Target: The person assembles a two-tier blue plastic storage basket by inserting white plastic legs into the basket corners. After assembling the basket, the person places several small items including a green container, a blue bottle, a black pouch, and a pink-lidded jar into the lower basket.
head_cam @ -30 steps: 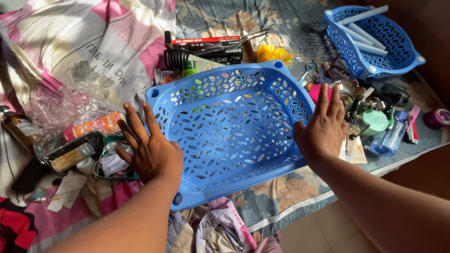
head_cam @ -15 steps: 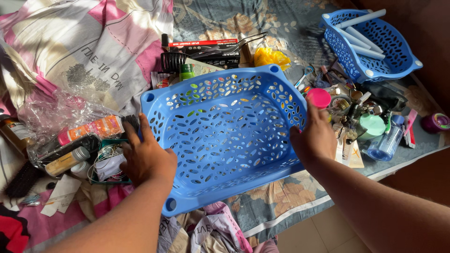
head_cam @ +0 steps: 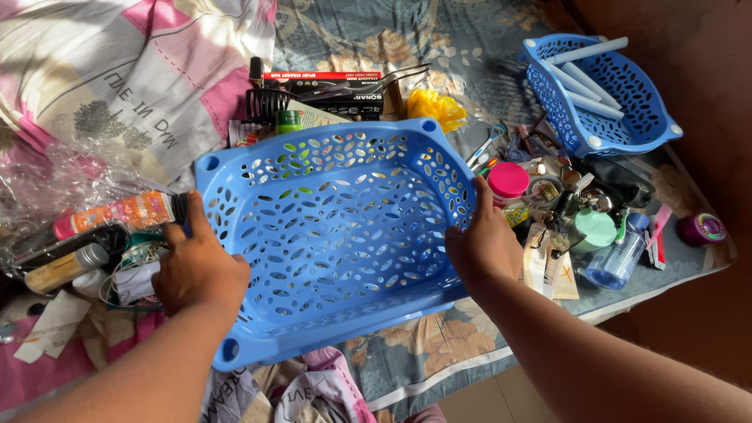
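- Both hands have hold of the big blue basket (head_cam: 337, 235), which sits empty in the middle of the bed (head_cam: 439, 352), close to its near edge.
- The left hand (head_cam: 196, 270) clamps the basket's left rim, fingers curled together over the edge and thumb up along the wall.
- The right hand (head_cam: 482, 247) grips the right rim, fingers wrapped around the outside, thumb on the inner side.
- Just left of the left hand: an orange tube (head_cam: 117, 213), a small bottle (head_cam: 66, 268) and crinkly clear plastic.
- Right of the right hand is a messy pile, with a pink lid (head_cam: 507, 180) and a mint-green lid (head_cam: 595, 229).
- Behind the basket: a black and red box (head_cam: 329, 82) and something yellow (head_cam: 436, 106).
- At the far right corner, a smaller blue basket (head_cam: 603, 98) holds pale sticks (head_cam: 587, 51).
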